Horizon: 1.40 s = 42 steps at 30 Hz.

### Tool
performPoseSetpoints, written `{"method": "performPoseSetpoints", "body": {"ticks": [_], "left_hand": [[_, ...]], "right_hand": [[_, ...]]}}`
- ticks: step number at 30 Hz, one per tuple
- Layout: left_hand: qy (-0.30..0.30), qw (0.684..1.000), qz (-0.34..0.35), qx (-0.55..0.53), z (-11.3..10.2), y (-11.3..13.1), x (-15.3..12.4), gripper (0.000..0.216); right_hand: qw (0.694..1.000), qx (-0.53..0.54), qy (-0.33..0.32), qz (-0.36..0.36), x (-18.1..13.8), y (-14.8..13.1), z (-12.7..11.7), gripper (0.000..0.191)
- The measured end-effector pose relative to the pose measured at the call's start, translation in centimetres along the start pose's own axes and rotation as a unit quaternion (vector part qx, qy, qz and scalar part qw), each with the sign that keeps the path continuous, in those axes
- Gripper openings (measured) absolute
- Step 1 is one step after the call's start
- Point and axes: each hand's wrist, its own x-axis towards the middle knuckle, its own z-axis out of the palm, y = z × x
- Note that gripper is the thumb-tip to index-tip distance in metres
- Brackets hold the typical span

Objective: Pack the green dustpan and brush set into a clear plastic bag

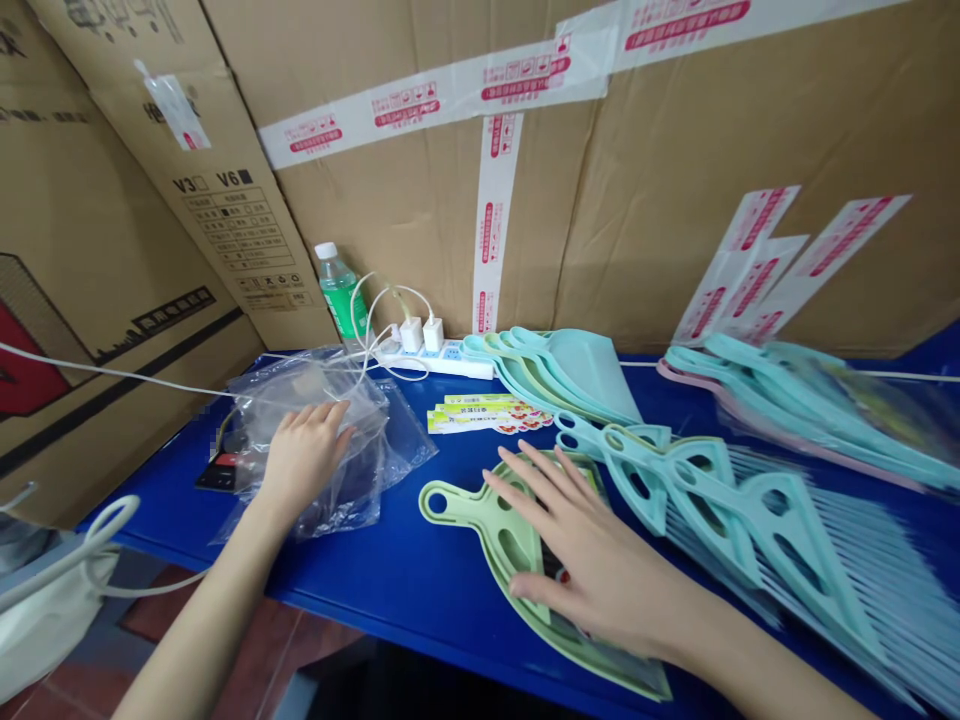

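Note:
My left hand lies flat with fingers spread on a pile of clear plastic bags at the left of the blue table. My right hand rests open, fingers stretched out, on a green plastic dustpan with a small brush lying in it near the table's front edge. Just right of that hand lies a row of teal brushes with cut-out handles.
Teal dustpans are stacked at the back, more bagged sets at the right. Label cards, a white power strip with chargers, a green bottle and cardboard boxes line the rear. A white bag hangs at left.

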Motion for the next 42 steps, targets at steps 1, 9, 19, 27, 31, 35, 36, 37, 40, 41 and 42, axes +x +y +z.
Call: {"method": "performPoseSetpoints", "body": {"ticks": [1,9,19,27,31,35,36,37,40,41,42], "left_hand": [[-0.008,1.000,0.002,0.002,0.0,0.0,0.0,0.029],[-0.036,0.998,0.042,0.005,-0.8,0.1,-0.3,0.033],[0.050,0.975,0.166,-0.138,-2.3,1.0,-5.0,0.037],[0.005,0.947,0.190,-0.258,-2.6,0.8,-7.7,0.034],[-0.025,0.936,0.206,-0.285,-3.0,1.0,-8.2,0.032],[-0.069,0.920,0.224,-0.315,-3.6,1.3,-8.1,0.031],[-0.074,0.915,0.229,-0.322,-3.7,1.4,-8.0,0.030],[-0.077,0.912,0.235,-0.328,-3.8,1.5,-8.0,0.029],[-0.072,0.908,0.243,-0.333,-4.3,1.9,-7.7,0.026],[-0.067,0.909,0.240,-0.334,-4.6,2.2,-7.4,0.024],[-0.058,0.911,0.235,-0.335,-4.8,2.5,-7.2,0.024]], "right_hand": [[1.000,-0.002,0.000,0.000,0.0,0.0,0.0,0.077],[1.000,-0.015,-0.014,0.015,0.1,0.0,-0.3,0.078],[1.000,-0.020,0.000,0.014,0.1,0.1,-0.3,0.076],[0.999,-0.028,-0.009,0.019,0.2,0.1,-0.2,0.080],[0.999,-0.030,-0.013,0.018,0.2,0.0,-0.2,0.080],[0.999,-0.028,-0.007,0.019,0.2,0.0,-0.1,0.081],[0.999,-0.027,-0.005,0.018,0.2,0.1,0.0,0.081],[1.000,-0.026,-0.003,0.016,0.2,0.1,0.0,0.081],[1.000,-0.023,-0.001,0.014,0.2,0.3,0.2,0.081],[1.000,-0.021,0.001,0.014,0.2,0.3,0.3,0.082],[1.000,-0.020,0.005,0.013,0.2,0.4,0.3,0.082]]}}
